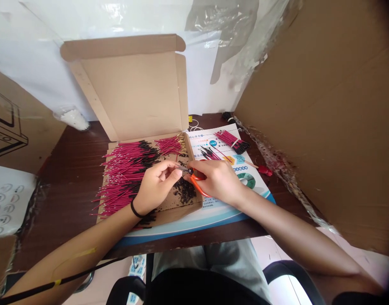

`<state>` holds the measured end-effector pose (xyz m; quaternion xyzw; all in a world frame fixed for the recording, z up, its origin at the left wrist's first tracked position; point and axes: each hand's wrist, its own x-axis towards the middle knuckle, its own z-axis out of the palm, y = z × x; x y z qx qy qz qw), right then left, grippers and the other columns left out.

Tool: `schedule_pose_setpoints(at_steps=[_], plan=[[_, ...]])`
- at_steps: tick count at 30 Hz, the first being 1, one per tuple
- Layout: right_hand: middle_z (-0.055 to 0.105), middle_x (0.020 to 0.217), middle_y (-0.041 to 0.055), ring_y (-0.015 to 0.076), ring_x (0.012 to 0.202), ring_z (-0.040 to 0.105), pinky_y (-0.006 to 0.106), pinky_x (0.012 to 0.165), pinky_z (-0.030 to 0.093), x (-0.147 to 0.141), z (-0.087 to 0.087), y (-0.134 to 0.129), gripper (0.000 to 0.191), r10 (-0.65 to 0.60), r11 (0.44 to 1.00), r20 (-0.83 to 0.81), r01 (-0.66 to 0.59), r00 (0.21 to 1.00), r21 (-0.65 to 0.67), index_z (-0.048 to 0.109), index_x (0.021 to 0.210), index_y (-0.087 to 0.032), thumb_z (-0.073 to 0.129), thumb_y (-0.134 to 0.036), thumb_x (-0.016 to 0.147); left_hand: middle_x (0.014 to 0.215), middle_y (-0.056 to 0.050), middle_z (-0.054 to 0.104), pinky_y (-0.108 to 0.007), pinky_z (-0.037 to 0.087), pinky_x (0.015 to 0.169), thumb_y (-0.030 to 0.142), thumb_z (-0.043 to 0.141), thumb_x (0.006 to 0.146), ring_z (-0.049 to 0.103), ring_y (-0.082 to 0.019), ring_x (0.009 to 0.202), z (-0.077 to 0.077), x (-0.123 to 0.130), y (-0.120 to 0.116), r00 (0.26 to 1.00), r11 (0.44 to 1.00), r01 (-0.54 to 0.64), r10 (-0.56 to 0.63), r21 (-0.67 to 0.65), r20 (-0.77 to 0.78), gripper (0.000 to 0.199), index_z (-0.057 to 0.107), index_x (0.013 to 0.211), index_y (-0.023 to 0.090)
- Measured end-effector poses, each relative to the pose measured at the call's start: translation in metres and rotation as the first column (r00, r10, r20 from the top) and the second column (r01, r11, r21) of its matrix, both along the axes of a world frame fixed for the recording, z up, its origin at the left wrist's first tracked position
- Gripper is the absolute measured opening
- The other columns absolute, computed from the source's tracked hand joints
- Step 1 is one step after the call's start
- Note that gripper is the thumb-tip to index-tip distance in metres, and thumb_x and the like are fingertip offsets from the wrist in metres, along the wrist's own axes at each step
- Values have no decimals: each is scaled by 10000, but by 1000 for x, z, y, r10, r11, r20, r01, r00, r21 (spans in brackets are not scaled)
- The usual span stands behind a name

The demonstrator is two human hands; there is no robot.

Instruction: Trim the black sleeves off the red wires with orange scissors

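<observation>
In my right hand (pixel 218 180) I grip a pair of orange-handled scissors (pixel 199 186), their dark blades pointing left. My left hand (pixel 158 184) is closed at the blade tips, thumb and fingers pinched; what it holds is too small to make out. Beneath both hands lies an open cardboard box (pixel 169 205), with black scraps (pixel 183 192) scattered over its bottom. Many red wires with black ends (pixel 124 169) fill the box's left side. A smaller pile of red wires with brass-coloured tips (pixel 170 145) lies at the back.
A printed sheet (pixel 254 203) lies under the box. On it are a banded bundle of red wires (pixel 230 140) and a few loose wires (pixel 210 153). A plastic cup of white pieces (pixel 74 118) lies at the back left. Tall cardboard (pixel 324 106) walls the right side.
</observation>
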<state>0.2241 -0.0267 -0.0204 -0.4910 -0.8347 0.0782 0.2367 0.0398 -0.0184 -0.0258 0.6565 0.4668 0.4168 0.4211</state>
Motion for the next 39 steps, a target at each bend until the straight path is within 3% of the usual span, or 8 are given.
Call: schedule_pose_setpoints(at_steps=[9, 17, 31, 34, 39], plan=[[681, 677, 31, 158, 607, 610, 273, 519, 303, 3, -2, 2, 237, -10, 999, 89, 6, 996, 41, 698, 882, -190, 557, -381, 864, 637, -5, 651, -196, 405, 490, 264, 638, 760, 513, -92, 520, 0, -2, -2, 995, 997, -45, 51, 64, -89, 115, 660, 737, 153], [705, 739, 16, 130, 616, 602, 251, 555, 369, 0, 2, 1, 285, -59, 998, -121, 59, 991, -6, 692, 1062, -231, 566, -380, 855, 744, -29, 673, -212, 491, 632, 314, 658, 765, 608, -116, 661, -3, -1, -1, 998, 999, -50, 51, -8, 42, 166, 643, 797, 151], [692, 753, 47, 154, 664, 601, 261, 541, 320, 5, 2, 3, 263, -3, 1000, 16, 3, 1000, 3, 709, 981, -211, 557, -387, 858, 722, -30, 693, -227, 483, 606, 280, 639, 770, 607, -119, 624, 1, -2, -2, 1000, 1000, -11, 11, -26, 2, 132, 661, 776, 150], [676, 691, 35, 146, 622, 582, 264, 536, 300, 6, 2, 4, 233, -26, 999, 40, 28, 999, -32, 719, 927, -212, 566, -372, 854, 691, -29, 685, -226, 482, 597, 309, 642, 787, 608, -115, 609, -1, -2, -2, 999, 996, 13, -9, -89, 49, 161, 661, 775, 150], [669, 672, 10, 116, 577, 534, 251, 570, 334, 5, 2, 9, 277, -119, 979, -104, 100, 987, -178, 720, 961, -217, 665, -417, 779, 688, -26, 691, -225, 487, 555, 414, 657, 784, 624, -112, 564, -6, -2, 1, 939, 924, 137, -6, -357, 345, 264, 621, 862, 164]])
